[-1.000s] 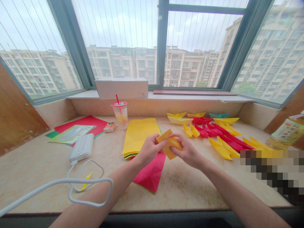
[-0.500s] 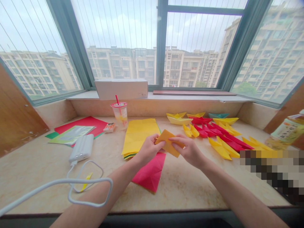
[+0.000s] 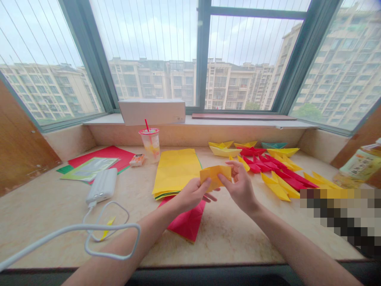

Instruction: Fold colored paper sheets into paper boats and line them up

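Between my hands, above the counter, is a small piece of folded yellow paper (image 3: 214, 174). My left hand (image 3: 196, 192) pinches its lower left part, thumb in front and the other fingers stretched below. My right hand (image 3: 240, 184) grips the right side, with the thumb on the front face and the fingers curled behind the edge. Under my left wrist lies a creased red sheet (image 3: 187, 222), partly covered by the forearm. Just left of the hands is a stack of yellow paper (image 3: 177, 171) with green showing at its lower edge.
Folded paper boats, among them a yellow one (image 3: 279, 186) and a red one (image 3: 293, 178), stand at the right. A drink cup (image 3: 151, 145) with a straw, a white power bank (image 3: 102, 184) with its cable (image 3: 113, 227), and red sheets (image 3: 111, 153) are at the left. A bottle (image 3: 358, 165) stands far right.
The folded yellow paper has been turned from a diamond to a level rectangle-like position. My right hand has moved its fingers behind the edge, and my left fingers have slid lower.
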A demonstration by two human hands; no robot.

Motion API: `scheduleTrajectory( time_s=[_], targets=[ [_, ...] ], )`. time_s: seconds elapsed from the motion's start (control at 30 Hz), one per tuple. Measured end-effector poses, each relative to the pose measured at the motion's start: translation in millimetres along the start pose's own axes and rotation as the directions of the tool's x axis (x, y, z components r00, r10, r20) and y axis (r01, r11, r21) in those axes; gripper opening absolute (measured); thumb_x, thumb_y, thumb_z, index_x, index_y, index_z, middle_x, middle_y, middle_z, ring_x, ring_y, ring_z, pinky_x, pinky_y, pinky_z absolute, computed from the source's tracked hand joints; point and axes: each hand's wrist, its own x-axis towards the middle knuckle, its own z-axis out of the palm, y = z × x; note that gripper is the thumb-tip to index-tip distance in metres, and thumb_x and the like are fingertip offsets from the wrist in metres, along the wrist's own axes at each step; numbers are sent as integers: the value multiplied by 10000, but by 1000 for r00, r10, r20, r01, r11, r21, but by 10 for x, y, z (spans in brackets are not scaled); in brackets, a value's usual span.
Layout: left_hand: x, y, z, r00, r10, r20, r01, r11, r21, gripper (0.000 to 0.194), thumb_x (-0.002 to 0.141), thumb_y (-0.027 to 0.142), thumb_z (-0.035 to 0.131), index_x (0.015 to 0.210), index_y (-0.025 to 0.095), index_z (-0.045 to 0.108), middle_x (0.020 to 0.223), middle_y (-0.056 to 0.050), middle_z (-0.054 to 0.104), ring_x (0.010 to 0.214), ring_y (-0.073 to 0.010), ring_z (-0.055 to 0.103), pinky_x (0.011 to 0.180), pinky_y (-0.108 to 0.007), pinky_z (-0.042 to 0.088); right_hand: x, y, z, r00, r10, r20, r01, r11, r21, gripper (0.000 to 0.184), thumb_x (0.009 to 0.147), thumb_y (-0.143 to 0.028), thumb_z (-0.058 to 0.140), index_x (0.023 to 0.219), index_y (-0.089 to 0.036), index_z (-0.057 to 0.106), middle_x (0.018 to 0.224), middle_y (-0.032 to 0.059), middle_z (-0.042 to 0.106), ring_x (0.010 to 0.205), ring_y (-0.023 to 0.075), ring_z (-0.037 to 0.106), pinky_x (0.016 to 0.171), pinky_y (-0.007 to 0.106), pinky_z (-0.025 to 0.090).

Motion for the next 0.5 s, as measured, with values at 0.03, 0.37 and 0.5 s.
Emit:
scheduleTrajectory(
  time_s=[0.03,0.37,0.5],
  targets=[
    [1,-4,9,1000,9,-11,-9,1000,-10,682,847,707,501,1181,129,639,1043,-178,726,719,-235,742,607,-284,533,-15,-2,6,1000,-21,-10,20,1000,-23,382,842,-363,705,1166,-235,550,929,44,625,790,185,628,716,327,558],
    [15,-2,21,992,105,-67,-110,991,-76,637,895,654,477,1207,115,612,1012,-164,725,685,-227,737,583,-282,554,-27,-184,-57,899,-315,305,368,920,-135,358,1000,-322,456,1324,-280,603,1339,119,519,1104,250,553,908,445,506],
    [-7,17,50,991,122,-47,-125,990,-72,606,908,629,481,1212,121,610,1015,-159,721,670,-211,730,572,-271,552,-34,-187,-35,904,-271,331,330,934,-137,348,997,-308,466,1300,-281,633,1425,116,452,1129,250,540,946,458,492]
  ],
)
